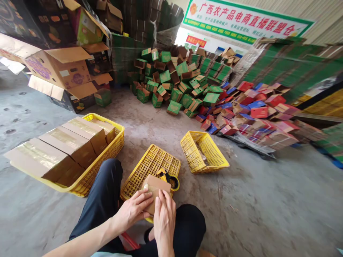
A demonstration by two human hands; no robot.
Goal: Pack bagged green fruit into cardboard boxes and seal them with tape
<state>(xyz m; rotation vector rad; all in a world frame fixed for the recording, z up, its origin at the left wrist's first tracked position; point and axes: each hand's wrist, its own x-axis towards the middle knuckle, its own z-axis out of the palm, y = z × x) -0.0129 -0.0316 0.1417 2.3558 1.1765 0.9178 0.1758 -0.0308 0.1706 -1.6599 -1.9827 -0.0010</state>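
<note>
A small brown cardboard box [155, 186] rests on an upturned yellow plastic crate [150, 161] between my knees. My left hand [136, 206] grips the box's left side, its fingers bent over the top near a shiny strip of tape. On the right side of the same box is my right hand [164, 214], fingers together and pressed along it. Part of the box's near side is hidden by both hands. Just behind the box, on the crate, lies a yellow and black tape dispenser [168, 177] with a roll of tape.
Left of me, a yellow basket [104, 163] holds several taped cardboard boxes [66, 137]. A smaller yellow basket [207, 151] stands to the right. Beyond lie heaps of green boxes [175, 94] and red-blue boxes [258, 112]. Large open cartons [64, 67] are stacked at left.
</note>
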